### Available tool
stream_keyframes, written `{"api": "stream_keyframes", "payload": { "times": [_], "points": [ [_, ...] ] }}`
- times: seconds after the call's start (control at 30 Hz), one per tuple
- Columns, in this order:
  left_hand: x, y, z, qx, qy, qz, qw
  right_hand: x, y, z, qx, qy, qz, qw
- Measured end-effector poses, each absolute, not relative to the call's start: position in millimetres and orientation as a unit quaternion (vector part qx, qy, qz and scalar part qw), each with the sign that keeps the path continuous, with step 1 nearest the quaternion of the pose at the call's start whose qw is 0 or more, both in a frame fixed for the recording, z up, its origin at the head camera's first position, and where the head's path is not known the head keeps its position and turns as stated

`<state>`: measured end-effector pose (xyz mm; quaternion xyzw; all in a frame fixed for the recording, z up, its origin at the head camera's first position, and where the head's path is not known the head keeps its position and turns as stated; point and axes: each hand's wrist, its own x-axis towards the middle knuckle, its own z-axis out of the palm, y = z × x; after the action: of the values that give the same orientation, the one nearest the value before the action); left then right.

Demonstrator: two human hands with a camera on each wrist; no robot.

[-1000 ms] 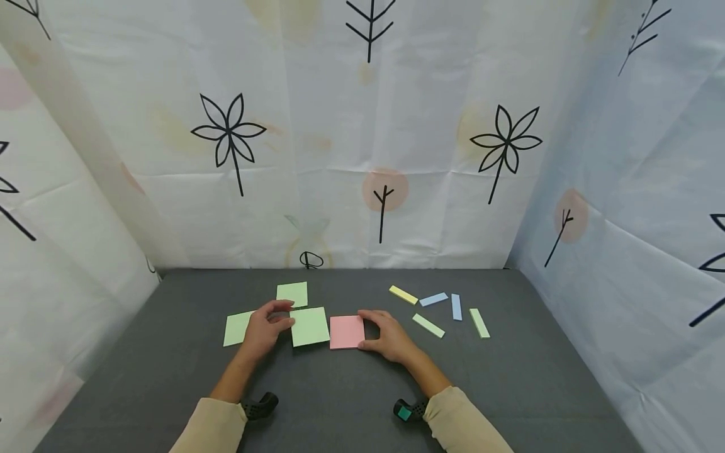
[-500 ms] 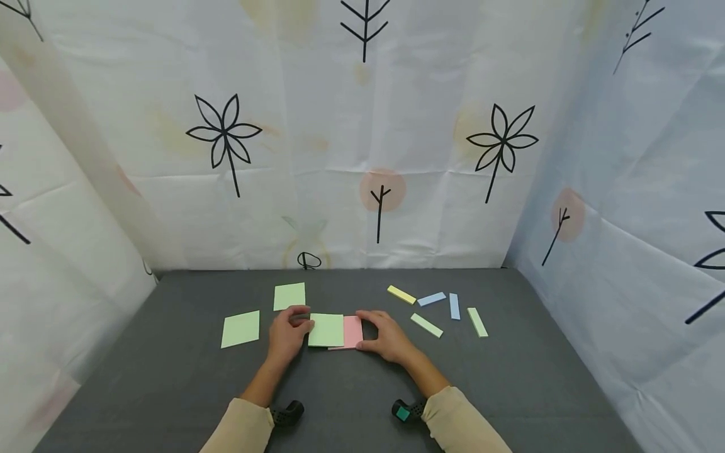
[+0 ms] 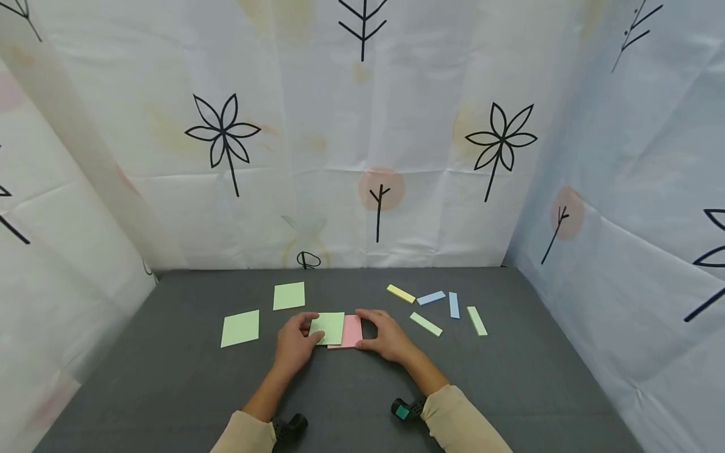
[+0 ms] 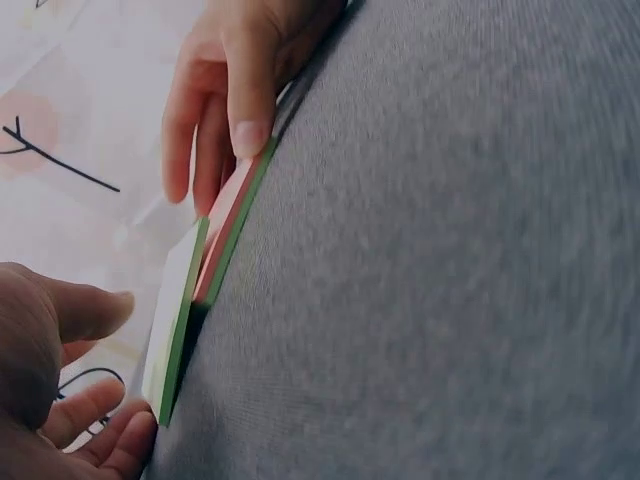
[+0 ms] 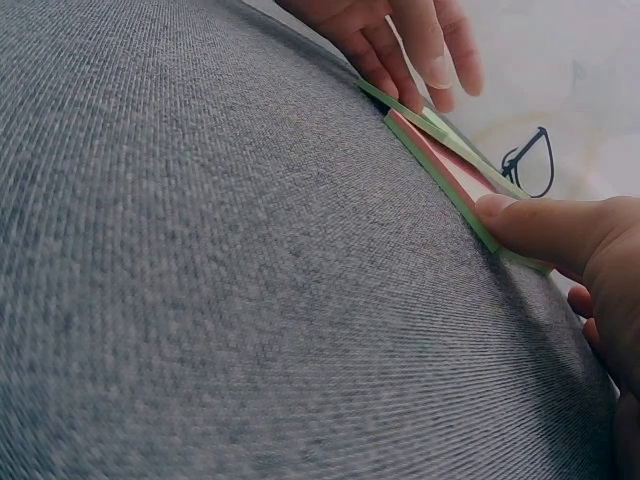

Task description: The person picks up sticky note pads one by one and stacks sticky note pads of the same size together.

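1. White printed fabric (image 3: 334, 126), with black leaf outlines, hangs at twelve o'clock beyond the table and along both sides.
2. The dark grey table (image 3: 362, 390) stretches out beneath everything else.
3. The right hand (image 3: 387, 338) is narrowed on the pink sticky-note pad (image 3: 353, 330) from its three o'clock side, thumb on the near corner, fingers at the far one.
4. The left hand (image 3: 294, 343) sits loosely spread at nine o'clock, its thumb raised off the upper green pad (image 3: 328, 326), fingertips at that pad's edge.
5. That upper green pad overlaps the pink one's nine o'clock side; I can't tell whether it rests flat there. A lower green layer (image 4: 235, 230) shows beneath the pink.
6. Two loose green notes lie apart from the pink pad, one (image 3: 240, 328) toward nine o'clock, another (image 3: 289, 296) toward ten.
7. Smallest are five strips between two and three o'clock: a yellow strip (image 3: 401, 294), two blue strips (image 3: 431, 298) (image 3: 454, 305) and two pale green strips (image 3: 426, 324) (image 3: 477, 321).
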<state>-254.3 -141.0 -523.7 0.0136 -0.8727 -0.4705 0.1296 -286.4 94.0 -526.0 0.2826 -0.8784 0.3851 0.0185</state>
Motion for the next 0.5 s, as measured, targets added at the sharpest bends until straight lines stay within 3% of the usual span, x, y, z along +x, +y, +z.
{"api": "stream_keyframes", "payload": {
  "times": [0.5],
  "points": [
    [-253,-119,-525,0.038,-0.889,-0.427,0.160,-288,93,-526,0.280,-0.882,0.378,0.016]
  ]
}}
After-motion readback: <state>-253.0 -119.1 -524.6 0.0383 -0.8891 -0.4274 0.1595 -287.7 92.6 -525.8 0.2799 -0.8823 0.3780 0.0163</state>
